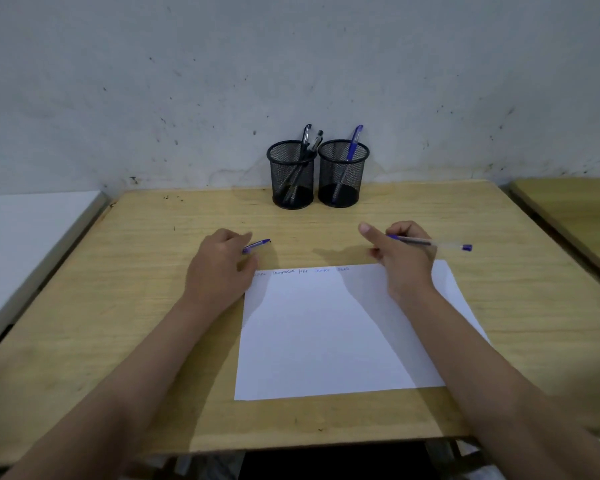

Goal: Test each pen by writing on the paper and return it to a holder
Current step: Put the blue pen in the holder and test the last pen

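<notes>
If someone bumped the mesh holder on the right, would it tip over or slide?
Probably it would slide or tip easily: the right holder is open wire mesh, so likely light, and holds just one blue pen. That pen leans above the rim, which may add some wobble. The wooden table looks smooth, so sliding seems likely.

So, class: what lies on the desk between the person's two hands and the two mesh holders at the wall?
Nothing: in the head view, bare wooden desk separates the left hand and right hand from the holders.
</notes>
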